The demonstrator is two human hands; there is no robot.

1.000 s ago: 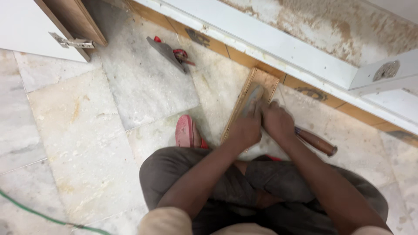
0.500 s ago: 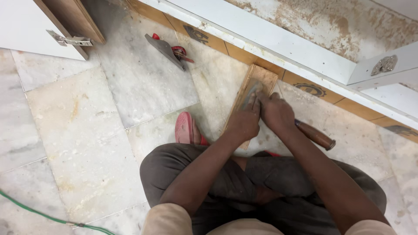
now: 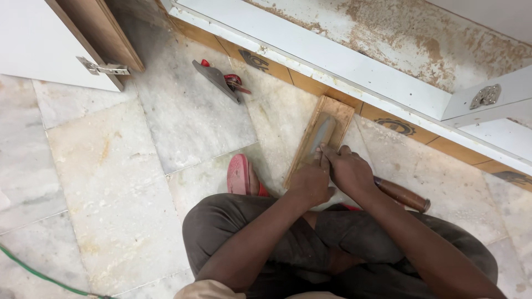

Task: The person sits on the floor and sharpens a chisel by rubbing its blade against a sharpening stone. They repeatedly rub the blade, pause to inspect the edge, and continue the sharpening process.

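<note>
Grey sharpening stone [image 3: 323, 133] in its wood holder [image 3: 310, 145] lies on the floor, far side by the cabinet base. Our left hand [image 3: 310, 185] & right hand [image 3: 348, 170], both grips closed, press a blade we can't see onto it. Step: mid-sharpening, we judge; next stroke needs steady angle. Wood-handled tool [image 3: 402, 194] right.

Both hands, left hand [image 3: 310, 182] and right hand [image 3: 348, 170], press on the sharpening stone [image 3: 323, 133].

flat grey sharpening stone [image 3: 323, 133] set in a long tan wooden holder block [image 3: 310, 145] | lying on pale marble floor, angled toward the wall | both hands pressed on its near end
</note>
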